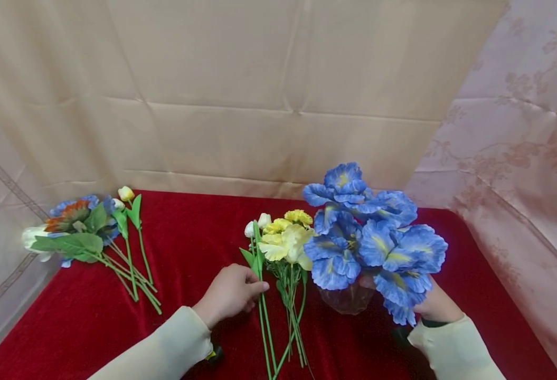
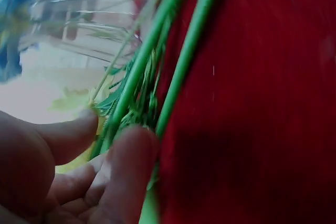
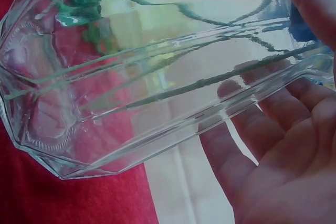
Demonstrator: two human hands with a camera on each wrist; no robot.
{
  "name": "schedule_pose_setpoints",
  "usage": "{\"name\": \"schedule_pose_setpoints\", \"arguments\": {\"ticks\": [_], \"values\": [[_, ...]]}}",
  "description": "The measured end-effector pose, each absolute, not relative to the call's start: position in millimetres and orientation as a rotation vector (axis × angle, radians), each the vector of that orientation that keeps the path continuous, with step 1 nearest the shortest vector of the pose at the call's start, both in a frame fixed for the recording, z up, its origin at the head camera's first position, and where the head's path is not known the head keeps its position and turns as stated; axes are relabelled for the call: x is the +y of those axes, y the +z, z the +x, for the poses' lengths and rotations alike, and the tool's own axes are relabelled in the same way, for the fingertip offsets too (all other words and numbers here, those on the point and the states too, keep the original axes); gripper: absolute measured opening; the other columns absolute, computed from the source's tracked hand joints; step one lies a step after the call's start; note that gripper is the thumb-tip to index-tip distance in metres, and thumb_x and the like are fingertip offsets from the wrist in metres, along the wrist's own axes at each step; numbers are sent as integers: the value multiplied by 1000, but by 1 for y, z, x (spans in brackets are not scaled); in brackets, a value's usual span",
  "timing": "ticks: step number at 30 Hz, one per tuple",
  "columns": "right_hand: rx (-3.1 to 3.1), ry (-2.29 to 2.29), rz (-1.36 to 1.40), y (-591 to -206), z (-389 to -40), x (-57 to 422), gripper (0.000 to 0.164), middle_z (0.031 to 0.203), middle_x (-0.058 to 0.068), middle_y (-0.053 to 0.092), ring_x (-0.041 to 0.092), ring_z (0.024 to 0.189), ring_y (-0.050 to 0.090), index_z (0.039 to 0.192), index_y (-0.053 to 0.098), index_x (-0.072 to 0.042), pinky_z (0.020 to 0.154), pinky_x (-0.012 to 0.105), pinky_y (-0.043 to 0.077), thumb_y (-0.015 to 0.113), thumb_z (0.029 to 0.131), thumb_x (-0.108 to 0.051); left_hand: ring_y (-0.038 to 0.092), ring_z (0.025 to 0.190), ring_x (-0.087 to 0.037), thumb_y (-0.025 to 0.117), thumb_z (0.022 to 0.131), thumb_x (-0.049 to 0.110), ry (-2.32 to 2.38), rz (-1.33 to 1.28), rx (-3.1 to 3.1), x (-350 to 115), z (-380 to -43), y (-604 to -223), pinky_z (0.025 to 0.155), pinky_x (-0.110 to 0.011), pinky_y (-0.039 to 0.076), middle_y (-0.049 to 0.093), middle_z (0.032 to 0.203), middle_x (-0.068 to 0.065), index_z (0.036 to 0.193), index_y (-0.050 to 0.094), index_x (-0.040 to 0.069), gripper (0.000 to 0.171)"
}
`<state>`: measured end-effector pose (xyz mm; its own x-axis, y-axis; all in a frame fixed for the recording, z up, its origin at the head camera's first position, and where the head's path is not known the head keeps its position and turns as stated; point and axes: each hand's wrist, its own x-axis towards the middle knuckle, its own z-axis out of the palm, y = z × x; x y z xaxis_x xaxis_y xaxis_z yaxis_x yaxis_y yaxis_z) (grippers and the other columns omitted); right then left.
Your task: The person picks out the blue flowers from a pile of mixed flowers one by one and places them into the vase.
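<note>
My left hand (image 1: pixel 233 293) is at the green stems (image 1: pixel 266 327) of the white tulips (image 1: pixel 256 224). In the left wrist view its thumb and curled fingers pinch at a stem (image 2: pixel 149 40); that view is blurred. My right hand (image 1: pixel 432 303) grips a clear glass vase (image 3: pixel 58 150), thumb on one side and fingers on the other. Large blue flowers (image 1: pixel 387 243) stand in the vase and hide most of it in the head view. Dark stems (image 3: pixel 210 80) show through the glass. Yellow flowers (image 1: pixel 290 243) lie between the tulips and the vase.
At the left of the red cloth (image 1: pixel 197 237) lies another bunch with an orange flower (image 1: pixel 71 214), blue and white blooms and broad leaves (image 1: pixel 71 244). Beside it are pale tulips (image 1: pixel 126 193). A beige curtain (image 1: pixel 211 142) hangs behind the table.
</note>
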<state>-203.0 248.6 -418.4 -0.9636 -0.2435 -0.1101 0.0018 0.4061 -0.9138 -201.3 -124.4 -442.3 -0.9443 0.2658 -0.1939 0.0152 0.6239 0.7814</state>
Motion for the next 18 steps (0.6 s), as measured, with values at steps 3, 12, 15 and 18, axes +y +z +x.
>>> {"name": "schedule_pose_setpoints", "arguments": {"ticks": [3,12,15,18], "values": [[2457,-1550,-214,-419,-204,248,80,133,11,43,30,120,41,151,25,-13,88,46,47,74,91,-31,66,77,-20,74,92,21,884,420,2906,-123,-196,-440,69,-37,55,68,85,-4,94,73,7,14],[2445,-1577,-228,-418,-205,248,80,135,9,42,29,120,41,152,24,-16,88,45,47,74,91,-28,52,128,-32,72,92,17,430,815,3020,-118,-179,-444,91,-41,53,50,143,-23,134,58,-7,51],[2389,-1596,-223,-415,-209,244,88,137,12,39,34,125,37,155,20,-20,87,49,50,77,88,-31,55,124,-31,71,92,17,423,813,3014,-118,-179,-446,88,-40,54,51,142,-23,134,58,-7,50],[2420,-1511,-112,-411,-210,243,96,137,15,38,38,125,36,155,17,-17,85,52,51,78,85,-39,56,123,-31,69,93,17,413,815,3009,-118,-179,-447,87,-41,55,52,140,-23,132,59,-7,47]]}}
